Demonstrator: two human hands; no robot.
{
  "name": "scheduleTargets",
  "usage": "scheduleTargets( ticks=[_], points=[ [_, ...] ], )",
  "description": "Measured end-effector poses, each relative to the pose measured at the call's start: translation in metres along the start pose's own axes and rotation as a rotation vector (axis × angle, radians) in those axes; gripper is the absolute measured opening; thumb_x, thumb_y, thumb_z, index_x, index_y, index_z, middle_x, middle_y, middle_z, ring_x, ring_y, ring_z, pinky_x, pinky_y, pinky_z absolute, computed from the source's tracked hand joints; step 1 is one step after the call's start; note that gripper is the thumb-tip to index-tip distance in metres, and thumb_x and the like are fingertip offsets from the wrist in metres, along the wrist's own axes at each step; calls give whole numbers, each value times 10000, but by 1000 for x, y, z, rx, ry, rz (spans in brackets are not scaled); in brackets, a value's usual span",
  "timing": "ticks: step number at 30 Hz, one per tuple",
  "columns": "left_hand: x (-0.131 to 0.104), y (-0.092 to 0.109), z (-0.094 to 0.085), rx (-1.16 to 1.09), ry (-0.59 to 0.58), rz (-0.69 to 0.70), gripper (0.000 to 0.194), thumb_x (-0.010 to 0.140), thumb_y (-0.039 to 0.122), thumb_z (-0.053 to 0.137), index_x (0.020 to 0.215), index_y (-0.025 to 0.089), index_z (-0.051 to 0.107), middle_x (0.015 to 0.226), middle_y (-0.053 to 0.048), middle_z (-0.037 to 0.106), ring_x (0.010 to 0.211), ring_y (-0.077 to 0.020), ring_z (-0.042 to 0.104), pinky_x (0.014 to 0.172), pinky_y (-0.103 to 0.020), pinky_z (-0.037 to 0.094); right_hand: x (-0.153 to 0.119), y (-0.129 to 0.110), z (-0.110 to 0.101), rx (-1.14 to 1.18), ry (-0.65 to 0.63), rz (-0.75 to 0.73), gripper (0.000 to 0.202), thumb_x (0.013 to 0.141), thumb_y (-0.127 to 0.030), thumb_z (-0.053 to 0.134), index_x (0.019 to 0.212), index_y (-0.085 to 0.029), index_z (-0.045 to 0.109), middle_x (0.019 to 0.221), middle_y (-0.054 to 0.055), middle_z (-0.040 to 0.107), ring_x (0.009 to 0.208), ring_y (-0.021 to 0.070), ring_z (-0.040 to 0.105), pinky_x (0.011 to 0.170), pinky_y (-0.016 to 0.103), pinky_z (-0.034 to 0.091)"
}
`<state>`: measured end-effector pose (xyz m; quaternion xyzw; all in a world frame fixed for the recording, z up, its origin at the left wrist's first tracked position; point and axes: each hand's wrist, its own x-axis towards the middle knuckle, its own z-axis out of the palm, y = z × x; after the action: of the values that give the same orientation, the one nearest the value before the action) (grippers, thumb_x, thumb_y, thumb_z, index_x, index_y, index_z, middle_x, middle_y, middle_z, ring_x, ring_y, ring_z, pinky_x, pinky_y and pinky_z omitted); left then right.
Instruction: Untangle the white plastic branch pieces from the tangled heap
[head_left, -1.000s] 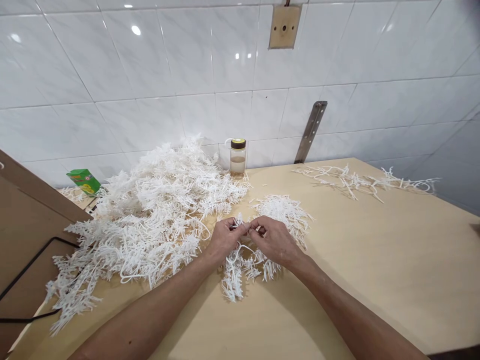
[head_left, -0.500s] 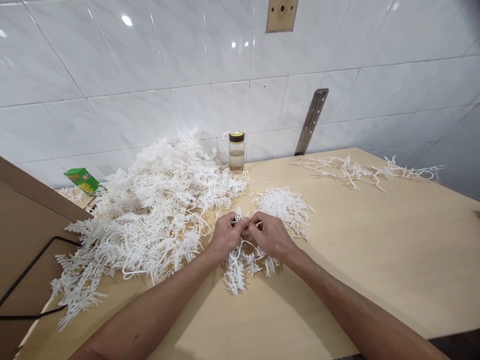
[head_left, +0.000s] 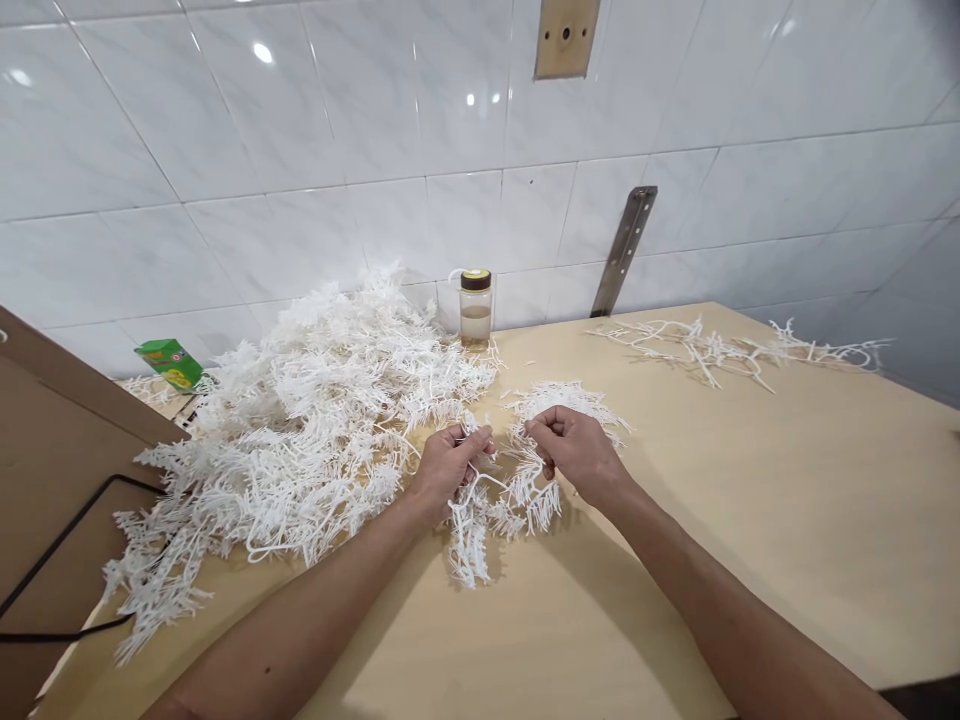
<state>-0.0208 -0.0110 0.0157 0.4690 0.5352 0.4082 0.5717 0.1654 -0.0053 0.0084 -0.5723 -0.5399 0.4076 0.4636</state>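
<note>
My left hand (head_left: 448, 466) is closed on a white branched plastic sprig (head_left: 470, 540), whose feathery ends hang below it and spread to the right. My right hand (head_left: 576, 450) is pinched closed beside it, over the near part of a small heap of short white pieces (head_left: 570, 398); what its fingertips hold, if anything, is too small to make out. A large pile of white feathery sprigs (head_left: 300, 430) lies left of my hands.
A lidded bottle (head_left: 475, 318) stands near the tiled wall. Bare white stems (head_left: 720, 352) lie at the back right of the table (head_left: 787, 500). A green box (head_left: 171, 364), brown panel (head_left: 67, 430) and black cord are at left; a metal bracket (head_left: 625, 252) rises behind.
My right hand has moved right, away from my left hand, and the two are now apart. My left hand keeps hold of the sprig and has barely moved.
</note>
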Motion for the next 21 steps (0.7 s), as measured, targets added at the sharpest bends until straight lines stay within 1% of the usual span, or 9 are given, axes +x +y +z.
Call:
scheduleTargets(
  ticks=[3, 5, 8, 10, 13, 15, 18, 21],
  points=[
    [-2, 2, 0, 5, 0, -8, 418, 710, 568, 708, 713, 157, 631, 456, 59, 421, 357, -58, 295, 316, -196, 126, 1, 1, 0, 196, -70, 13, 289, 749, -444, 696, 724, -186, 568, 461, -53, 504, 384, 97, 464, 374, 225, 424],
    [-3, 4, 1, 3, 2, -10, 405, 713, 556, 706, 705, 158, 633, 440, 60, 413, 355, -61, 298, 321, -198, 126, 2, 2, -2, 217, -77, 1, 319, 752, -477, 701, 737, -181, 583, 457, -51, 504, 392, 96, 460, 380, 225, 428],
    [-5, 5, 2, -13, -8, -11, 360, 732, 515, 699, 727, 157, 656, 414, 62, 410, 345, -63, 300, 332, -201, 138, 4, 4, -4, 128, -23, -49, 317, 773, -484, 684, 762, -178, 606, 465, -44, 514, 394, 100, 468, 393, 233, 437],
    [-5, 5, 4, -34, -26, -4, 302, 731, 450, 713, 758, 151, 678, 437, 47, 474, 349, -58, 311, 342, -201, 158, 6, 5, -6, 71, 29, -69, 290, 765, -458, 692, 796, -180, 616, 492, -40, 532, 391, 103, 474, 394, 241, 443],
    [-5, 5, 5, -71, -42, 16, 235, 690, 346, 746, 788, 138, 694, 619, -22, 658, 385, -49, 365, 355, -196, 188, 7, 6, -8, -9, 102, -74, 275, 749, -423, 698, 878, -187, 640, 600, -12, 600, 424, 118, 523, 395, 251, 461],
    [-5, 5, 5, -71, -51, 27, 225, 680, 319, 748, 794, 133, 693, 754, -60, 721, 404, -45, 384, 358, -193, 201, 7, 6, -10, -88, 131, -75, 270, 772, -419, 670, 925, -197, 658, 627, -6, 615, 435, 126, 547, 412, 258, 472],
    [-6, 6, 4, -54, -71, 29, 223, 697, 321, 734, 811, 138, 678, 820, -70, 745, 406, -45, 377, 359, -194, 216, 3, 3, -9, -147, 115, -91, 274, 819, -437, 621, 956, -206, 672, 576, -26, 587, 405, 122, 534, 440, 265, 472],
    [-6, 6, 3, -45, -85, 32, 235, 708, 332, 734, 835, 145, 670, 745, -48, 732, 397, -51, 361, 364, -200, 224, -1, -1, -6, -155, 53, -142, 297, 843, -463, 597, 937, -195, 685, 595, -14, 606, 430, 120, 526, 460, 262, 456]
  ],
)
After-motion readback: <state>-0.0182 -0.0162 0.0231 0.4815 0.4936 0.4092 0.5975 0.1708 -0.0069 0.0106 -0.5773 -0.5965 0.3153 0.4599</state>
